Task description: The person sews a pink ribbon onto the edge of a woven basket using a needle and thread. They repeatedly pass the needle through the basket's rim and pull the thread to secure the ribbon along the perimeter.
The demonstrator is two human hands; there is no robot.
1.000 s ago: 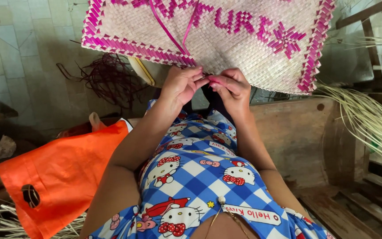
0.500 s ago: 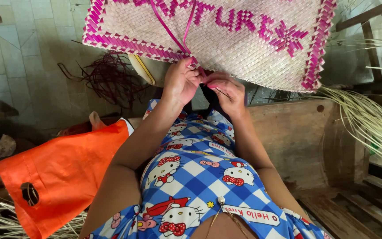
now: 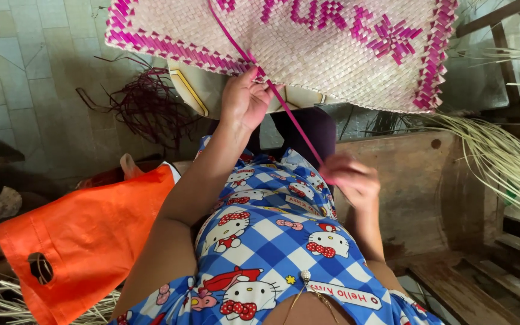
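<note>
A pale woven mat (image 3: 308, 48) with a pink zigzag border and pink woven shapes lies across the top of the view. My left hand (image 3: 245, 99) pinches its near pink edge. A long pink strip (image 3: 284, 111) runs from the mat's surface down to my right hand (image 3: 353, 180), which grips its lower end and holds it taut above my lap. My lap is covered by blue checked cloth with cartoon cats (image 3: 272, 235).
An orange cloth bag (image 3: 79, 241) sits at my left. A tangle of dark red strips (image 3: 148, 105) lies on the tiled floor. Loose pale straw fibres (image 3: 501, 156) spread at the right over a wooden bench (image 3: 416, 192).
My right hand has pulled away from the mat's edge toward my lap, drawing the pink strip out taut. My left hand stays at the border. The view has moved closer.
</note>
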